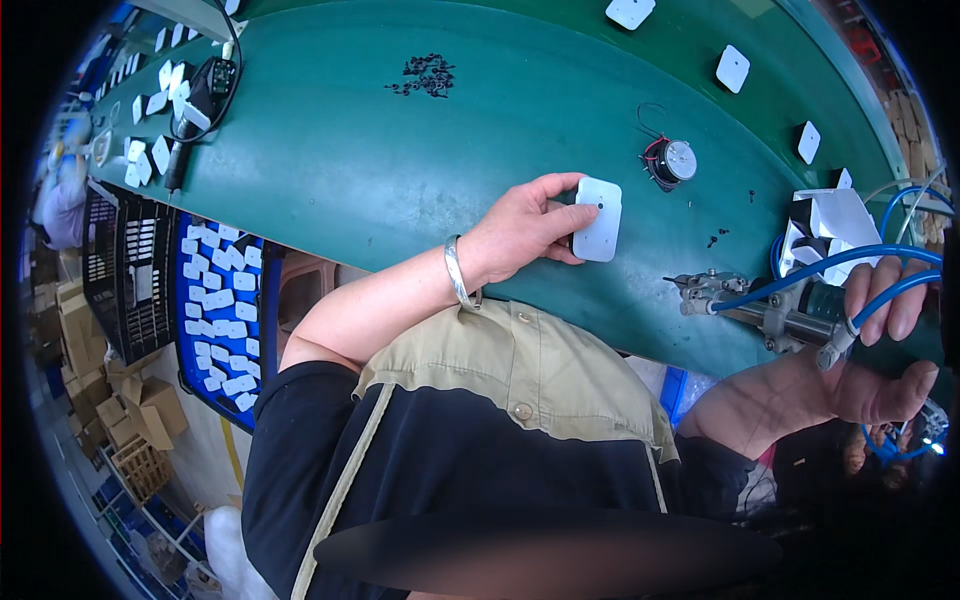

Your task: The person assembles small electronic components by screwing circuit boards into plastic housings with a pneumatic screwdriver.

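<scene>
Head view. One white cover [604,237], rounded rectangle: being pinched by the left hand [512,232], thumb pressed on its face, other fingers being hidden in part behind it; being held over the green table [320,140], in front of the person. One bangle [455,272]: being worn on the left wrist. One right hand [858,390]: being held palm up at the right rim, its fingers being spread from the thumb; being partly covered by a metal cylinder [790,322] with blue hoses [840,262]; whether that is being touched cannot be told. One round motor [680,160] with red and black wires: being seen lying beyond the cover, to its right. One heap of dark screws [428,75]: being seen farther off, left of the motor. One dark power screwdriver [178,165]: being seen near the table's left edge. One blue crate [186,370]: being filled out by many white pieces, beside a black crate [128,285].
</scene>
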The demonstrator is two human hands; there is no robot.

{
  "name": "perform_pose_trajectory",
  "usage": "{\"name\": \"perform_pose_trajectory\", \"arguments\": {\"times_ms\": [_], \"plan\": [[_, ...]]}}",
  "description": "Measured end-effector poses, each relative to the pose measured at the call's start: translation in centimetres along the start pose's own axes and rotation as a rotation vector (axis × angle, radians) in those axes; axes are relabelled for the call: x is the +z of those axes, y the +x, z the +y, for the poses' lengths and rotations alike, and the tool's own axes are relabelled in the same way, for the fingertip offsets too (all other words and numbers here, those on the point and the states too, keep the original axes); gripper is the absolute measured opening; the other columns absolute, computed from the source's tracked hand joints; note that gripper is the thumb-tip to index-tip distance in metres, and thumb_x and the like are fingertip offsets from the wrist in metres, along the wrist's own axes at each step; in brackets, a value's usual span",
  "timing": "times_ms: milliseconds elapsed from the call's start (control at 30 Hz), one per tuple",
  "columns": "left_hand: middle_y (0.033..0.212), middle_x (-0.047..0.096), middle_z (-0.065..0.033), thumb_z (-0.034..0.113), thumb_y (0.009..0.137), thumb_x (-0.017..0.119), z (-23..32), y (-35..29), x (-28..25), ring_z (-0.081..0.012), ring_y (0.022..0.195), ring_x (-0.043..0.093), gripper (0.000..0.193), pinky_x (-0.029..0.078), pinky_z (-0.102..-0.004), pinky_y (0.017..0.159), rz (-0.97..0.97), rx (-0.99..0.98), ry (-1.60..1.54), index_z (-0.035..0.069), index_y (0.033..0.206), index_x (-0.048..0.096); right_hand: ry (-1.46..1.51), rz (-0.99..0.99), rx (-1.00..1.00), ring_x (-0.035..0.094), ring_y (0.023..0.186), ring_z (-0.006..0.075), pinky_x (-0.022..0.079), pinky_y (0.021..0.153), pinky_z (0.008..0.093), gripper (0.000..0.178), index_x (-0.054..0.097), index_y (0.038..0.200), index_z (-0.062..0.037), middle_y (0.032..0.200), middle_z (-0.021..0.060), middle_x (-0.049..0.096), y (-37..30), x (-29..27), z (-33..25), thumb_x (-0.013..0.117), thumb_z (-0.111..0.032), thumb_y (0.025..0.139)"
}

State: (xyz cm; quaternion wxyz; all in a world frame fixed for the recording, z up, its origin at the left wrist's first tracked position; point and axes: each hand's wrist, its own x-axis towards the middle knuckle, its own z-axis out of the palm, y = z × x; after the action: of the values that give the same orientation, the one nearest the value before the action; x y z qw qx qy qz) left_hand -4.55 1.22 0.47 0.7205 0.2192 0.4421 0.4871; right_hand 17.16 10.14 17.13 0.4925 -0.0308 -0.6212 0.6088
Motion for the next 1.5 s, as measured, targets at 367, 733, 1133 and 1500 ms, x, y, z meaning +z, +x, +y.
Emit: {"name": "perform_pose_trajectory", "arguments": {"times_ms": [367, 733, 1133, 1500], "plan": [[0.092, 0.060, -0.0100, 0.016, 0.085, 0.056, -0.4, 0.6, 0.9, -0.0147, 0.079, 0.061, 0.045, 0.053, -0.0242, 0.062, 0.000, -0.010, 0.001, 0.001, 0.124, 0.038, 0.143, -0.145, -0.087, 0.054, 0.055, 0.0226, 0.047, 0.047, 0.0328, 0.048, 0.034, 0.120, -0.0046, 0.078, 0.0137, 0.056, 1.2, -2.0, 1.0, 0.052, -0.032, 0.085], [0.089, 0.061, -0.0094, 0.016, 0.085, 0.056, -0.5, 1.0, 1.6, -0.0131, 0.078, 0.061, 0.044, 0.053, -0.0234, 0.062, -0.056, -0.001, 0.007, -0.001, 0.122, 0.039, 0.173, -0.290, -0.085, 0.055, 0.054, 0.0240, 0.050, 0.045, 0.0330, 0.044, 0.037, 0.118, 0.0001, 0.079, 0.0166, 0.055, 2.0, -2.5, 1.0, 0.052, -0.026, 0.086], [0.102, 0.056, -0.0074, 0.017, 0.086, 0.054, 0.2, 0.2, -0.1, -0.0168, 0.087, 0.060, 0.041, 0.053, -0.0282, 0.070, 0.004, 0.003, -0.022, 0.007, 0.123, 0.040, 0.015, -0.129, 0.019, 0.049, 0.065, 0.0107, 0.038, 0.061, 0.0234, 0.043, 0.044, 0.110, -0.0051, 0.079, 0.0031, 0.047, 0.2, -0.5, -0.4, 0.057, -0.026, 0.075], [0.096, 0.058, -0.0086, 0.017, 0.085, 0.055, -0.5, 0.9, 1.1, -0.0156, 0.083, 0.060, 0.042, 0.053, -0.0259, 0.066, -0.027, -0.014, 0.011, 0.004, 0.123, 0.040, 0.169, -0.213, -0.103, 0.056, 0.056, 0.0244, 0.050, 0.046, 0.0315, 0.046, 0.034, 0.119, -0.0005, 0.081, 0.0170, 0.056, 1.3, -2.6, 0.7, 0.053, -0.027, 0.086]]}}
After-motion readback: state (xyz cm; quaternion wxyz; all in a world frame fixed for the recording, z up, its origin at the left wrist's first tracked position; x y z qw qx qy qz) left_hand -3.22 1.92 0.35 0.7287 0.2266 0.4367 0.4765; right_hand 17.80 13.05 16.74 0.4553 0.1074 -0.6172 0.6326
